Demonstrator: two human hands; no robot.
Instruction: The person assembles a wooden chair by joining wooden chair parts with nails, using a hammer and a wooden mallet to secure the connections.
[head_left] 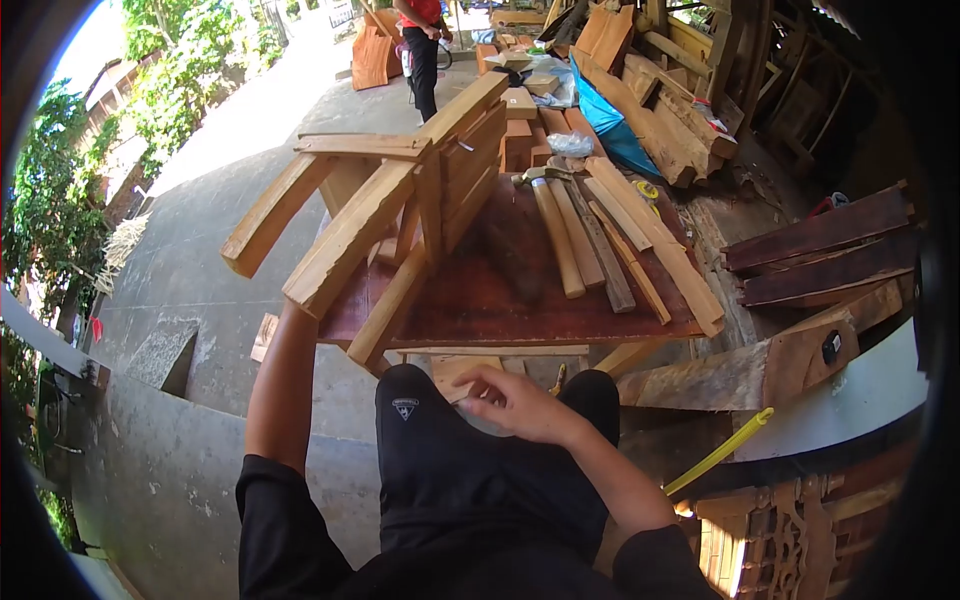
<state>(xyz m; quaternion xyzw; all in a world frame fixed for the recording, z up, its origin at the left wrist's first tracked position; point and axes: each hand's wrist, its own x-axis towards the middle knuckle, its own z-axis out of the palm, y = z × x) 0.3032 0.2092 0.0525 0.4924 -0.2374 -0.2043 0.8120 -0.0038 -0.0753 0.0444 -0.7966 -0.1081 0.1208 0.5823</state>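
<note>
A wooden frame of joined pale bars and slats lies tilted on the near left of a reddish-brown table. My left hand is hidden behind a thick bar of it; only the forearm shows below. Over my lap, my right hand hovers with its fingers loosely curled and apart. I see nothing held in it. Under that hand, a pale board shows between my knees. On the table's right half lie a hammer, wooden strips and a longer plank.
Stacked timber and a blue tarp lie beyond the table. Dark planks and a yellow tube are on the right. A person in a red top stands at the back. Concrete floor stretches to the left.
</note>
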